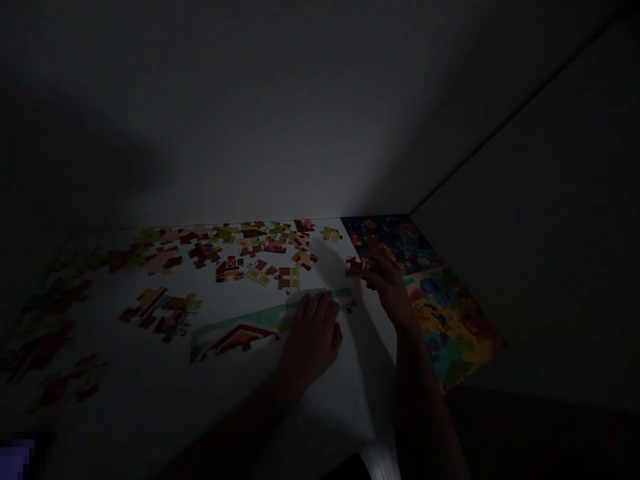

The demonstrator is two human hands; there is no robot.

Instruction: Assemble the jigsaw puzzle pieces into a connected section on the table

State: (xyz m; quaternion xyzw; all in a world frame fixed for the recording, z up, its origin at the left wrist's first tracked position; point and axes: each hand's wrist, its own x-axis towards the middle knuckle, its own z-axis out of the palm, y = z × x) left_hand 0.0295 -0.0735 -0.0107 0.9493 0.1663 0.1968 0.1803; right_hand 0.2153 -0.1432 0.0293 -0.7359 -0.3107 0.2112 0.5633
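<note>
A joined strip of jigsaw puzzle (pixel 215 337), pale green with a red roof shape, lies slantwise on the white surface. My left hand (pixel 313 333) rests on its right part, fingers lying flat and covering some of it. Just beyond the strip's right end, my right hand (pixel 387 283) pinches a dark puzzle piece (pixel 353 266) with red and orange on it. A small joined bit (pixel 351 306) sticks out at the strip's right end. The scene is very dim, so fine detail is lost.
Several loose puzzle pieces (pixel 253 248) spread along the back and left. A clump of pieces (pixel 170 312) lies left of the strip. Two colourful picture sheets, one dark blue (pixel 415 243) and one yellow (pixel 453 320), lie at the right. A white wall (pixel 250 133) rises behind.
</note>
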